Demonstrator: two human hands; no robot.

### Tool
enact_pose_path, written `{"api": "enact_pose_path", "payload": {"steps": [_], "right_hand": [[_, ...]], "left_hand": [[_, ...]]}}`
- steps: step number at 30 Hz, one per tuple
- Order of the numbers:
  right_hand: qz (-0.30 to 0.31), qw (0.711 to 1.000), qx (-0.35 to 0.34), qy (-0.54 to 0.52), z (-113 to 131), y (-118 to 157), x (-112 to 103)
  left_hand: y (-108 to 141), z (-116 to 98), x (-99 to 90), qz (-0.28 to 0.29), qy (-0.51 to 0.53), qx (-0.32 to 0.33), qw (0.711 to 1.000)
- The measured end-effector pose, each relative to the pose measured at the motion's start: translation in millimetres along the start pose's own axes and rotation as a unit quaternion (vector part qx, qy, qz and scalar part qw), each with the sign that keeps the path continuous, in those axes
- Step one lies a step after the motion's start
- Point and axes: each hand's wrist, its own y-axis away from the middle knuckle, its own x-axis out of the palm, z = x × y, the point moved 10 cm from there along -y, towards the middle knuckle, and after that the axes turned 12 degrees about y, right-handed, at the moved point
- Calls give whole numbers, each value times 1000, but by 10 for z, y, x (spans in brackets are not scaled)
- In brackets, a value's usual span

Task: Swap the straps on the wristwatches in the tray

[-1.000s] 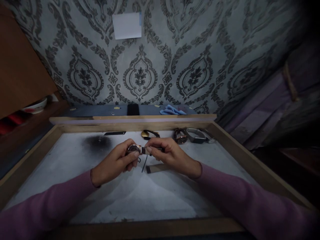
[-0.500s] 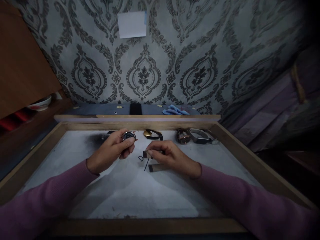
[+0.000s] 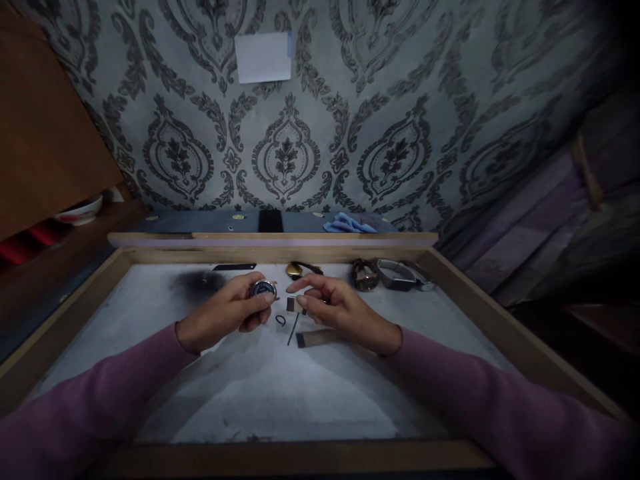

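My left hand (image 3: pixel 237 303) is closed around a round watch case (image 3: pixel 263 289) with a dark dial and a silvery rim, the thumb lying against its edge. Just to the right, my right hand (image 3: pixel 330 300) pinches a short flat strip with a dark end (image 3: pixel 292 305); most of it is hidden by the fingers. Its index finger stretches towards the watch case without touching it. Under the right hand lie a similar pale strip with a dark end (image 3: pixel 315 337), a thin dark stick (image 3: pixel 293 329) and a small black loop (image 3: pixel 281 321).
Wooden borders (image 3: pixel 280 253) surround the white work surface. Along its back lie a dark flat blade-like piece (image 3: pixel 235 267), a gold watch (image 3: pixel 295 269), a brown watch (image 3: pixel 365 275) and a grey-strapped watch (image 3: pixel 397 275). Behind the border are a blue cloth (image 3: pixel 347 223) and a black flat object (image 3: pixel 271 221).
My left hand has moved slightly right and down with the watch case, uncovering the dark flat piece behind it. My right index finger has lifted off the strip and straightened.
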Motion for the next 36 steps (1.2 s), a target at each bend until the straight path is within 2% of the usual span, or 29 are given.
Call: {"api": "enact_pose_path", "payload": {"steps": [11,20,36], "right_hand": [[-43,999,-21,3,58,-4,-103],[-68,995,-58,45,147,39,-157],[-92,984,-104,110,263,89,-160]], "left_hand": [[32,92,98,30,-46,-42,998],[49,-51,169,28,-91,42,995],[63,-116,197,28,-109,73,991]]}}
